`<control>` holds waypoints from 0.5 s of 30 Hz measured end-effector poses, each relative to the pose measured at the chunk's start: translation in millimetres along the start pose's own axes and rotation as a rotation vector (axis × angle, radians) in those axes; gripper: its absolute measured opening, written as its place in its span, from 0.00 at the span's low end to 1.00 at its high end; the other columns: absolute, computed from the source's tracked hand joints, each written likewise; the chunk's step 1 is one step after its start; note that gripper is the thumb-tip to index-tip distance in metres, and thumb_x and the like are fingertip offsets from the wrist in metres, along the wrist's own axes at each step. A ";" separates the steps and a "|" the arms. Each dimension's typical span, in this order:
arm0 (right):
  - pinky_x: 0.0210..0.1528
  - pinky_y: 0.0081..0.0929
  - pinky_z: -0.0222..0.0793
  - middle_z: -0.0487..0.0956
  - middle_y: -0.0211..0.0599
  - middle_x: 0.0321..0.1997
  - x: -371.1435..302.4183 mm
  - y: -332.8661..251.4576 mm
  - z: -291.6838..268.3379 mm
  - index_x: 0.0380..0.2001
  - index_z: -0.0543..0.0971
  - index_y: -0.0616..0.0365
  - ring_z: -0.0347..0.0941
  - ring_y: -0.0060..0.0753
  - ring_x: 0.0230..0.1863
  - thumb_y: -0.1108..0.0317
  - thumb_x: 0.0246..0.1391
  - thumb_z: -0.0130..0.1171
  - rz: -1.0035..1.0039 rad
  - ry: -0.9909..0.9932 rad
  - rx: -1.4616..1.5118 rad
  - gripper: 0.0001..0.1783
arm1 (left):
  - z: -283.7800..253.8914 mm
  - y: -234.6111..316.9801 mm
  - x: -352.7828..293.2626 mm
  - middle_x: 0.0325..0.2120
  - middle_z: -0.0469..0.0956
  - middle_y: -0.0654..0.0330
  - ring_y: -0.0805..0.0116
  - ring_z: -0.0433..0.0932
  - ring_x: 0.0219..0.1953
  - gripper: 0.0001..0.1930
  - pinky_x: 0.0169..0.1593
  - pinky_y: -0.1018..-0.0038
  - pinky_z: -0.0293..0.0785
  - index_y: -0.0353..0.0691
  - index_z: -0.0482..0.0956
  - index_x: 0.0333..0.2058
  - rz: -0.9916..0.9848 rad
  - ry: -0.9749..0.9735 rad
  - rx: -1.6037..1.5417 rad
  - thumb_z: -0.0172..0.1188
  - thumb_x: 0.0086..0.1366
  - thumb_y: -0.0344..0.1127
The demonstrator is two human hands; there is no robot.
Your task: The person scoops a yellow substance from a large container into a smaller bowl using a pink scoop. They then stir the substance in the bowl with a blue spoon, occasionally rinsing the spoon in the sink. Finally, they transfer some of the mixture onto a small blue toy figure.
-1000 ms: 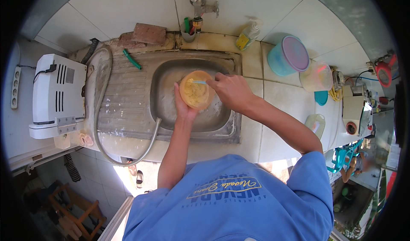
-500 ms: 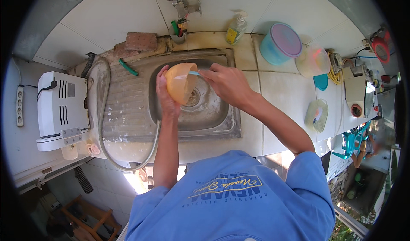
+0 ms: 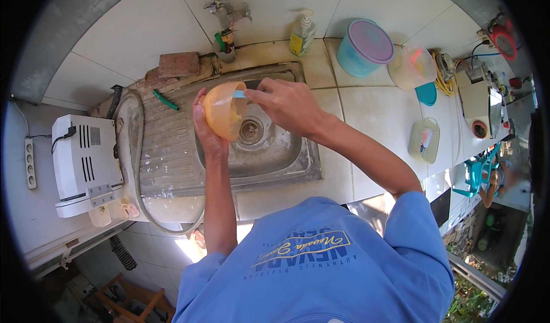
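Observation:
Over the metal sink, my left hand grips a translucent orange plastic bowl from its left side and underneath. The bowl is tilted, with its mouth facing right. Some pale yellow, soft-looking stuff clings inside it. My right hand is closed on a light blue flat-ended tool that looks like a spatula. Its visible part reaches to the bowl's rim; the tip's contact with the inside cannot be made out. The sink's drain lies just right of the bowl.
A grey hose loops along the ribbed drainboard, near a white appliance. Behind the sink stand a tap, a brick and a soap pump bottle. Right on the tiled counter are a lidded blue tub and a green basket.
The view has shifted slightly, so the scene sits differently in the picture. The bowl's mouth has turned a little more into view, showing the yellow stuff. Both hands keep their holds.

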State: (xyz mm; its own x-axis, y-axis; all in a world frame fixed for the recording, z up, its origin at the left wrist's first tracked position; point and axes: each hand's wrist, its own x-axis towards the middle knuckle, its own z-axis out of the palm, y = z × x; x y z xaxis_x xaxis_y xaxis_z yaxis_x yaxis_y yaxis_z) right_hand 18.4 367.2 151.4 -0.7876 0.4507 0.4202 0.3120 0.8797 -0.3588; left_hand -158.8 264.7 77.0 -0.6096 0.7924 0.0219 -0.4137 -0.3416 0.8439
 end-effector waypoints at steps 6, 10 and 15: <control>0.29 0.36 0.74 0.78 0.37 0.32 3.7 1.7 -1.5 0.44 0.81 0.54 0.79 0.42 0.31 0.72 0.50 0.57 -0.030 0.002 0.052 0.16 | 6.2 13.5 -0.7 0.54 0.68 0.56 0.65 0.71 0.56 0.32 0.59 0.67 0.70 0.37 0.59 0.61 0.049 -0.019 0.103 0.50 0.69 0.56; 0.28 0.37 0.74 0.78 0.38 0.33 4.3 -0.7 -2.5 0.44 0.81 0.55 0.79 0.42 0.30 0.72 0.51 0.57 -0.021 0.018 0.081 0.15 | 9.7 19.4 -1.0 0.53 0.68 0.56 0.66 0.71 0.56 0.34 0.59 0.68 0.70 0.36 0.59 0.61 0.056 -0.013 0.122 0.51 0.68 0.56; 0.28 0.36 0.74 0.78 0.38 0.33 4.3 0.1 -2.8 0.44 0.82 0.55 0.79 0.42 0.31 0.73 0.51 0.57 -0.025 0.018 0.074 0.15 | 11.9 20.5 -1.2 0.51 0.70 0.55 0.66 0.73 0.53 0.33 0.56 0.70 0.72 0.36 0.59 0.60 0.063 -0.010 0.113 0.52 0.68 0.56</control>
State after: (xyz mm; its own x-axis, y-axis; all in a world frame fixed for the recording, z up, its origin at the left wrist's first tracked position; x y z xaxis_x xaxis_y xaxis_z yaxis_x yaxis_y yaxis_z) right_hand 16.5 369.7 155.6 -0.7846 0.4324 0.4444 0.2521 0.8773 -0.4085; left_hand -158.5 262.9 100.6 -0.6253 0.7761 0.0818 -0.2956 -0.3325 0.8956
